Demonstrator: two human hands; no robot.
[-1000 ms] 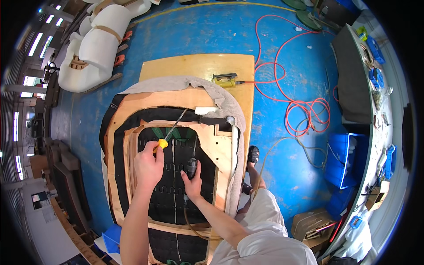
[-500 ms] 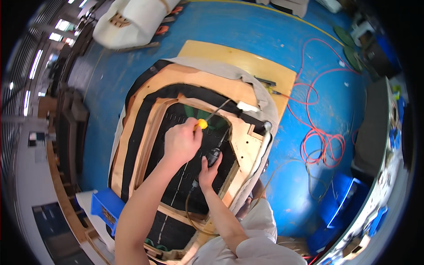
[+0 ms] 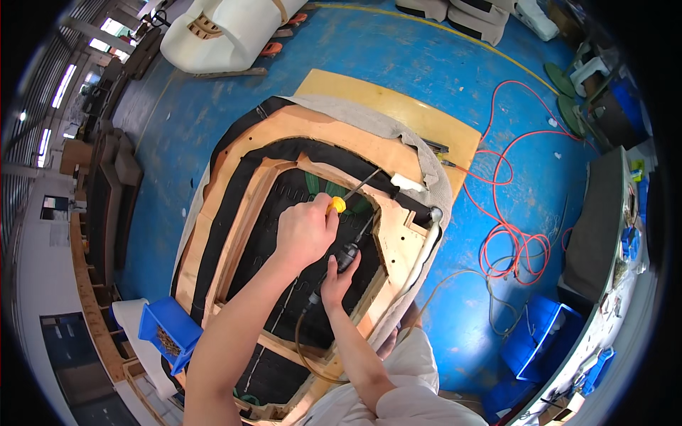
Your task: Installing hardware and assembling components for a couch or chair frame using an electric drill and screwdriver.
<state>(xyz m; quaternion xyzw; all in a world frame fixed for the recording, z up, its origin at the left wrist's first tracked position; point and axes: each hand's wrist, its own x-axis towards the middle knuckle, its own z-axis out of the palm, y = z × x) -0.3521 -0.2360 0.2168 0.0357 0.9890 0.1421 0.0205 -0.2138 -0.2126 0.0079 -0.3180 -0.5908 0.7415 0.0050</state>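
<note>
An upturned wooden seat frame (image 3: 190, 262) with black webbing and grey fabric round its edge lies in front of me. My left hand (image 3: 307, 228) is wrapped round a yellow-handled screwdriver (image 3: 336, 205). Its metal shaft slants up and right to the frame's inner edge, beside a white strip of padding (image 3: 408, 183). Lower and to the right, my right hand (image 3: 337, 282) grips a black inline air tool (image 3: 347, 256) with a slim shaft pointing the same way. A brownish hose (image 3: 300, 343) trails from the tool's rear end.
The frame rests on a yellowish board (image 3: 398, 99). A blue bin of small fasteners (image 3: 172, 330) stands at the left. Red air hose (image 3: 522, 248) coils on the blue floor at the right, near a blue crate (image 3: 534, 341). A white foam seat (image 3: 227, 35) stands far left.
The whole scene sits slightly lower and further right as my view has shifted. Both hands keep their grips, with the screwdriver shaft still at the frame's inner edge.
</note>
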